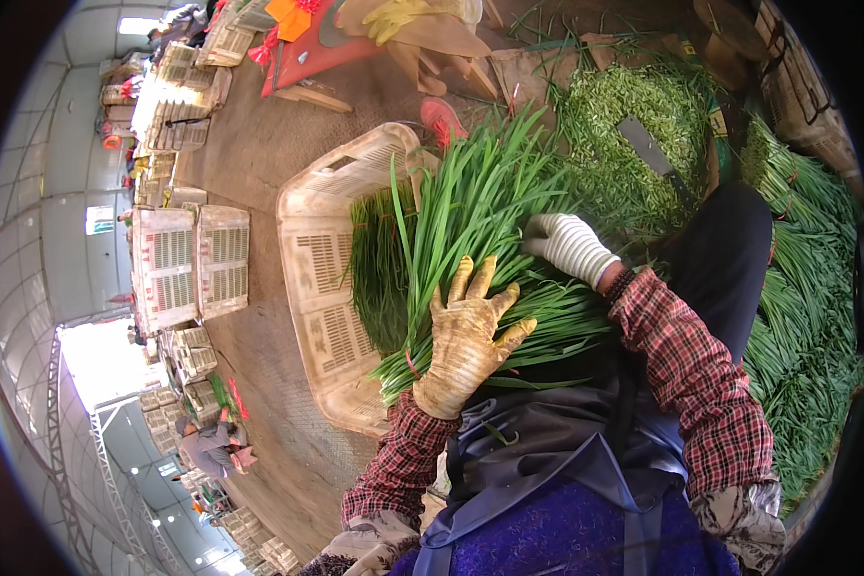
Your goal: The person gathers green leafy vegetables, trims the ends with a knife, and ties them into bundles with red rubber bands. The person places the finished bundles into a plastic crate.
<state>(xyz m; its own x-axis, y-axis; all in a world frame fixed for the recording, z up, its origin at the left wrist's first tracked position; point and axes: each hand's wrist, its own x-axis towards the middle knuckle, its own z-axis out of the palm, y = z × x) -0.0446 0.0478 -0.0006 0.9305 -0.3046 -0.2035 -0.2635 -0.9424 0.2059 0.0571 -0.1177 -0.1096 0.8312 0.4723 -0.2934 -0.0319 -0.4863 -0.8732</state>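
A large bunch of garlic chives (468, 201) lies across my lap, its leaf ends fanned towards the top. A red band (412, 363) circles pale stems at its lower left. My left hand (468, 335), in a yellow-stained glove, rests on the leaves with fingers spread. At the bunch's right side is my right hand (572, 248), in a white striped glove; its fingers bend in against the leaves and their tips are hidden. Beyond the bunch stands a dirty white plastic crate (331, 216). Darker green bundles (380, 266) stand inside it, partly covered.
A cleaver (644, 144) lies on a heap of chopped trimmings (619, 93). Banded chive bundles (799, 288) are piled at my right. A red shoe (443, 121) and red table (324, 54) are ahead. Stacked crates (165, 266) and another person (212, 446) are farther left.
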